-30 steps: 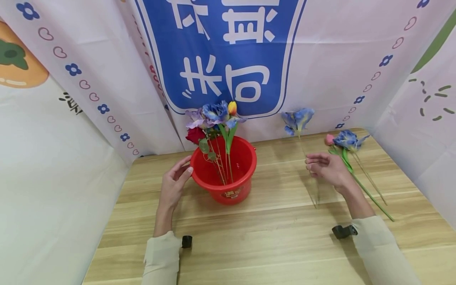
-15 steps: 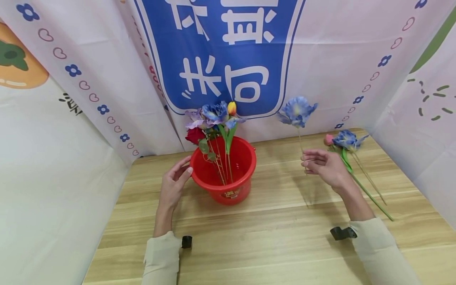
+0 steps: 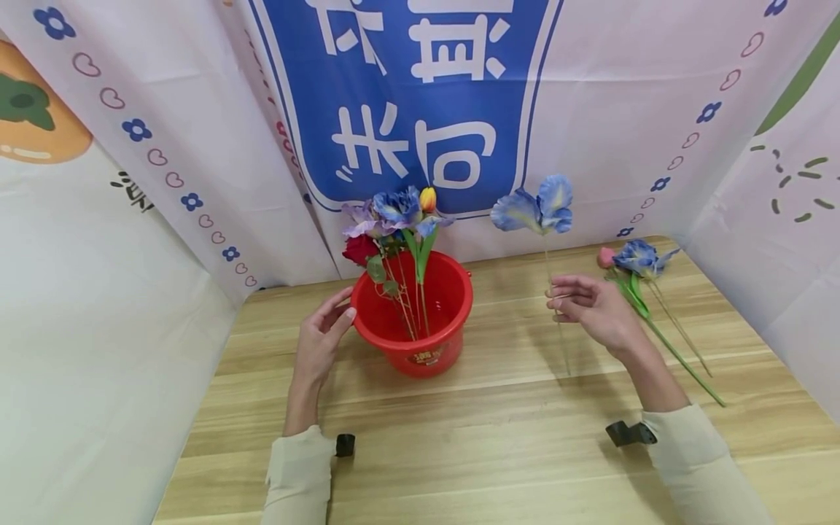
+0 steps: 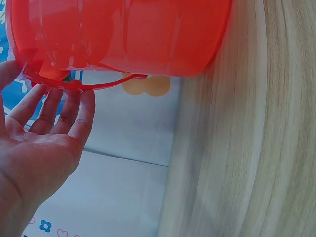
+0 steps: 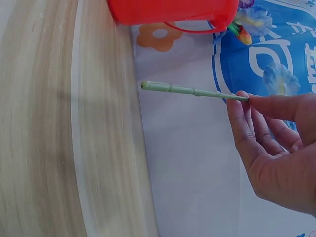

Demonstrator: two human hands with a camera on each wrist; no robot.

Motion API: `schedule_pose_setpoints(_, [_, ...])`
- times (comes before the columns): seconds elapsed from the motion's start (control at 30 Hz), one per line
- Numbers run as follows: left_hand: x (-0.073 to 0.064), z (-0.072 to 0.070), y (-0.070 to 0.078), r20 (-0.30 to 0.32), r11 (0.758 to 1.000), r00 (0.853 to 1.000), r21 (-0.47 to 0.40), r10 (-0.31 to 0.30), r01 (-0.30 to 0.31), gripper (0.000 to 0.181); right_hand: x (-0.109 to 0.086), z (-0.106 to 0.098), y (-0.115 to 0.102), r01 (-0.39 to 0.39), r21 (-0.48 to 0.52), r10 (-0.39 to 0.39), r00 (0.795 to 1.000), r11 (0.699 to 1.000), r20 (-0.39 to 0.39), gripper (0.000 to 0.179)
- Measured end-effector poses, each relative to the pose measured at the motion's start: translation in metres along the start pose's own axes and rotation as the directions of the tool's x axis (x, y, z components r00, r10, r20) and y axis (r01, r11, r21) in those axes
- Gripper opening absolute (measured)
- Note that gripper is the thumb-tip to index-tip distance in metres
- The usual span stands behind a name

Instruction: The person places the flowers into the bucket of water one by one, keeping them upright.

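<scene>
My left hand holds the rim of a red plastic bucket, thumb on top and fingers outside; the left wrist view shows the fingertips at its red handle. Inside stand artificial flowers: a red rose, a yellow-orange tulip and blue and purple irises. To the right of the bucket, my right hand pinches the thin stem of a blue artificial iris between thumb and fingers. Its bloom points up, and the green stem end sticks out below the hand.
A second blue iris and a pink flower with a green stem lie on the wooden table at the right. Printed white cloth hangs close behind the table's back edge.
My right hand has shifted slightly left toward the bucket. The iris in it has risen and turned, its bloom now further left. My left hand and the bucket have stayed put.
</scene>
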State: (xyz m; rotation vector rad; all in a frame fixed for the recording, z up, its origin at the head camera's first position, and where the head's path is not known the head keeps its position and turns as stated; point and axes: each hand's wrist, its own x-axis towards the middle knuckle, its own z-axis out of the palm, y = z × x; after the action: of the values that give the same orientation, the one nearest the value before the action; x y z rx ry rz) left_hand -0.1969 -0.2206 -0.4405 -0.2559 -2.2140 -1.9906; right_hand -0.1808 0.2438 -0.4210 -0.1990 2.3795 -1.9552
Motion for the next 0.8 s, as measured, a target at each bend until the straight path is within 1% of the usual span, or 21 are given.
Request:
schedule_pose_setpoints(0.17, [0.0,0.0,-0.001,0.002,1.0,1.0,-0.005,-0.005,0.005,0.047,-0.002,0.007,-0.005,0.025,0.001,-0.025,1.0,1.0,0.006,0.047])
schedule_pose_setpoints(0.47, [0.0,-0.001,0.0,0.005,1.0,1.0,0.002,-0.015,0.015,0.048,-0.006,0.021,-0.013,0.064,0.038,-0.064,0.998,0.997,-0.018,0.045])
schedule_pose_setpoints(0.6, [-0.001,-0.001,0.001,0.005,1.0,1.0,0.009,-0.021,0.021,0.048,-0.005,0.028,-0.018,0.08,0.049,-0.079,0.997,0.996,-0.026,0.044])
schedule_pose_setpoints(0.8, [0.0,0.0,0.0,-0.004,1.0,1.0,0.012,-0.012,0.012,0.047,-0.001,0.042,-0.029,0.116,0.05,-0.113,0.992,0.992,-0.05,0.042])
